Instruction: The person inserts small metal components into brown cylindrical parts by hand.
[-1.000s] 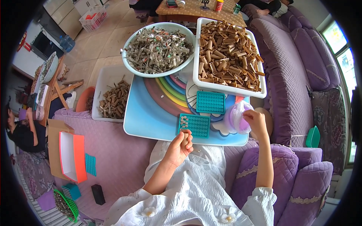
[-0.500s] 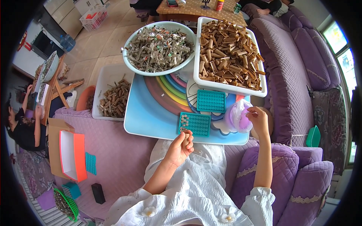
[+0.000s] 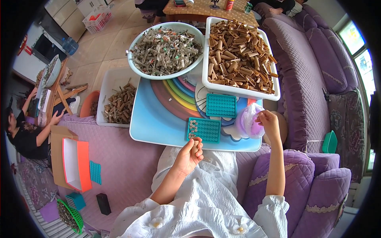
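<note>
left hand [image 3: 189, 152] pinched small brown pieces just below the teal grid tray [image 3: 204, 130]. right hand [image 3: 269, 122] gripped a clear bag [image 3: 249, 123], right of the tray.

Board [image 3: 158, 127] rests across your lap. On its far edge: round bowl [image 3: 137, 65] at left, rectangular tray [image 3: 206, 75] at right, touching. Nearer you on the board: two grid moulds, far one [image 3: 221, 105] behind near one [image 3: 204, 130]. Plastic bag [image 3: 248, 123] lies right of them. Smaller tray [image 3: 104, 99] sits left of the board. Open box [image 3: 73, 162] lies on the sofa at your left.
</note>
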Available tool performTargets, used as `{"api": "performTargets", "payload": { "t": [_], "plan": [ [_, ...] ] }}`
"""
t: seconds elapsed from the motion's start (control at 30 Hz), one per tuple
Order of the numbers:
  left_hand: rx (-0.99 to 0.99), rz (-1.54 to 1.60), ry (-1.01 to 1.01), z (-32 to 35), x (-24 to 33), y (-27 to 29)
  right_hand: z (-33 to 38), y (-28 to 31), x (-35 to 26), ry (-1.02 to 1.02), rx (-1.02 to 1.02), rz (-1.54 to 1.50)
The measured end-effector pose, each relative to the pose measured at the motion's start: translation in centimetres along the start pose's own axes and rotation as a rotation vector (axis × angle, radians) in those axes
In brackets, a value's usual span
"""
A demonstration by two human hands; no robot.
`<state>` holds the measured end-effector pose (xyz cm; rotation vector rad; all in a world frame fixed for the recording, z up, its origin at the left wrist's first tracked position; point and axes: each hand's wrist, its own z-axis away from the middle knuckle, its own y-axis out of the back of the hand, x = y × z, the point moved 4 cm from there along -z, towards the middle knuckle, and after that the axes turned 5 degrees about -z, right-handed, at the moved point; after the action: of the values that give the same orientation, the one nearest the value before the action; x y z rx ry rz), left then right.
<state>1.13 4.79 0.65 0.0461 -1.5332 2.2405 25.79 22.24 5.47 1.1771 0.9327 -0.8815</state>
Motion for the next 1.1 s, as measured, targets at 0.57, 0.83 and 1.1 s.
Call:
{"api": "performTargets", "payload": {
  "t": [0.57,0.83,1.1],
  "plan": [
    [-0.113,-0.004,0.057,1.3,0.8,-2.2,0.0,0.2,-0.7,0.134,0.032,0.122],
    [-0.742,-0.620,-0.490,9.5,5.6,-14.1,0.1,1.0,1.0,-0.119,-0.275,0.147],
    [-1.266,-0.486,-0.780,13.0,7.8,-23.5,0.2,0.3,-0.8,-0.123,-0.105,0.137]
  ]
}}
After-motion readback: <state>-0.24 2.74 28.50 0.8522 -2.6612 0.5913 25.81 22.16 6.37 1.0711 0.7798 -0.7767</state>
